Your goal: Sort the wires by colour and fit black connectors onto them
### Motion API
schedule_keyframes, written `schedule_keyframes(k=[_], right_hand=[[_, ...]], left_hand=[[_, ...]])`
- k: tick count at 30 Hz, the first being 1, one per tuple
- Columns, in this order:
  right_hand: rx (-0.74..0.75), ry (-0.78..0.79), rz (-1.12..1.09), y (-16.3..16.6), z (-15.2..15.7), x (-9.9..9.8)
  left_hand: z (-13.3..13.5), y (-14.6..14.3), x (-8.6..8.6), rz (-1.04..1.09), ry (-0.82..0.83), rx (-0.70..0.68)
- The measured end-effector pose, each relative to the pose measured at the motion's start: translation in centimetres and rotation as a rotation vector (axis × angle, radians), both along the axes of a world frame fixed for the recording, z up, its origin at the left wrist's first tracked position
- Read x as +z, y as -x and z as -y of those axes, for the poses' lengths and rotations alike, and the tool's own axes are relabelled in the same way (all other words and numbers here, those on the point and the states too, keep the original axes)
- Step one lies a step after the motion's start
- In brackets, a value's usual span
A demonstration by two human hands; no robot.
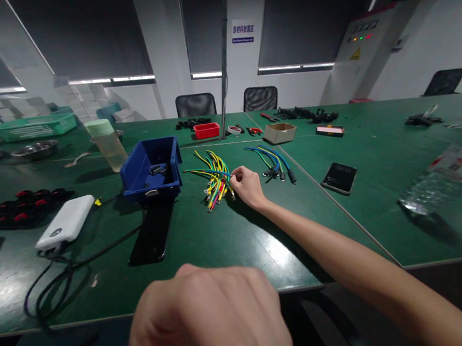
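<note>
My right hand [247,187] reaches out over the table to a bunch of yellow-green wires [217,178] with ring terminals on their ends. Its thumb and forefinger are pinched together at the bunch's right edge, on a blue wire [219,172] that lies across it. To the right of that hand lies a group of blue wires [274,161] with black ends. My left hand [217,318] is close to the camera at the bottom, its fingers curled in. Whatever it may hold is hidden behind the knuckles.
Left of the wires stands a blue bin [154,192] with small dark parts, a black phone [154,235] before it. A white power bank [66,222] with cables and a bottle [107,144] are farther left. Another phone [339,178] and a plastic bottle [447,180] lie right.
</note>
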State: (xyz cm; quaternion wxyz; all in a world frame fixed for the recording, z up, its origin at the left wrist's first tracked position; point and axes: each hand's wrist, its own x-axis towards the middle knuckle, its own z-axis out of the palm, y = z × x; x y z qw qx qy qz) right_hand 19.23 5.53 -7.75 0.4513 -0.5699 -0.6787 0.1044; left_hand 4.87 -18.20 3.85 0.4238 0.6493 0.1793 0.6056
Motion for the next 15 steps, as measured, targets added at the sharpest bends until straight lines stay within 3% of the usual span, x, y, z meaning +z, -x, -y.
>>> schedule_keyframes(k=[3,6,11,15], right_hand=[[0.012,0.010,-0.116,-0.3,-0.3,-0.2],[0.005,0.067,-0.144,-0.6,-0.7,-0.2],[0.030,0.222,-0.110,-0.9,-1.3,-0.1],[0.067,0.301,0.011,-0.7,-1.4,0.0]], left_hand=[[0.3,-0.2,1.3,0.193,0.177,0.021],[-0.8,0.5,1.8,0.227,0.168,0.271],[-6.7,2.9,1.7,0.404,-0.085,0.689],[-12.6,5.9,1.2,0.371,-0.098,0.921]])
